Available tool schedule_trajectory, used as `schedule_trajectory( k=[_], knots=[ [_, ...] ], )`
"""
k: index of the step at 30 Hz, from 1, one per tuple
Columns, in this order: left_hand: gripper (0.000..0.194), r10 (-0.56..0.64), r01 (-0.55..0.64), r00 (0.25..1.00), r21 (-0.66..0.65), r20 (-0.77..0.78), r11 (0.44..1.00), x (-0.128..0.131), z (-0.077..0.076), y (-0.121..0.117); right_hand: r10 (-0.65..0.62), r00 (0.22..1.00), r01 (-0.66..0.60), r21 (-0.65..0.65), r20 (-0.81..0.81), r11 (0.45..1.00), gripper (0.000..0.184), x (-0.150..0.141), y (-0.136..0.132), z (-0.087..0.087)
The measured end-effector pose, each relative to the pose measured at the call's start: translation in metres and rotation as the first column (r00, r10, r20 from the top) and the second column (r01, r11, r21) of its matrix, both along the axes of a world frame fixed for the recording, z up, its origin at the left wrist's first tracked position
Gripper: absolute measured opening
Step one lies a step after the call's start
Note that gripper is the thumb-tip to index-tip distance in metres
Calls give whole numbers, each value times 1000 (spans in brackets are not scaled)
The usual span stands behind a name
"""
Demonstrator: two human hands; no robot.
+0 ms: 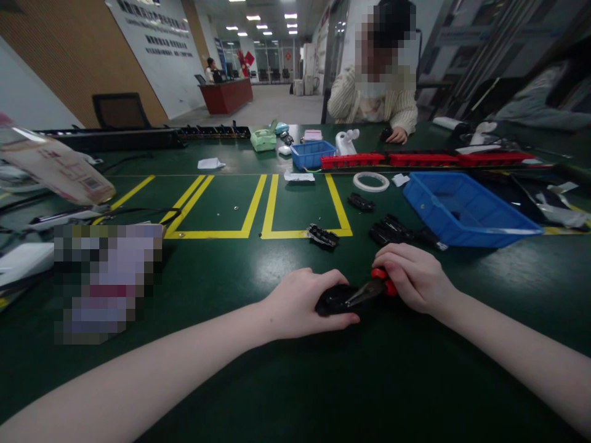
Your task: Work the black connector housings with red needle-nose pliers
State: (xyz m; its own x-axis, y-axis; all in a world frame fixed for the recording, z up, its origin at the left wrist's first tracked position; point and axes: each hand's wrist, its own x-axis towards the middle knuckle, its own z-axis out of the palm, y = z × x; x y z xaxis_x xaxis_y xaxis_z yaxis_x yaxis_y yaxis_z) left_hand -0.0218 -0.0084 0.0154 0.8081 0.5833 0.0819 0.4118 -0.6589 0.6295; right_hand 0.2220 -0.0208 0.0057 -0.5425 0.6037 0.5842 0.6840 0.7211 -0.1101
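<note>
My left hand [307, 303] is closed around a black plastic part [333, 299], thumb below it and fingers over the top. In my right hand [418, 277] are needle-nose pliers [367, 291] with red handles. Their metal jaws point left and meet the right end of the black part; whether they pinch anything there I cannot tell. Beyond my hands lie similar black parts: one [322, 236] near the yellow tape line, a small one [361, 202] farther back, and a cluster [391, 230] just past my right hand.
A blue bin [471, 224] stands at the right, a smaller blue bin [314, 154] farther back. A roll of white tape [370, 181] lies between them. Red strips [422, 160] cross the far side. At the left are a bottle [55, 163] and a blurred-out item [115, 277]. A person [373, 98] sits opposite.
</note>
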Motion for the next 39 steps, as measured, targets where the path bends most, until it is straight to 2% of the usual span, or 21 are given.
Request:
schedule_trajectory(
  k=[24, 32, 39],
  knots=[
    [35, 13, -13, 1000, -18, -6, 1000, -1, 1, 0, 8, 1000, -8, 12, 3, 1000, 23, 2, 0, 1],
    [33, -47, 48, 999, 35, -24, 998, 1, -1, 0, 33, 998, -37, 70, 59, 997, 20, 0, -2, 1],
    [33, -40, 40, 999, 25, 7, 999, 0, -2, 1, 26, 999, -29, 64, 43, 998, 20, 2, -2, 0]
  ],
)
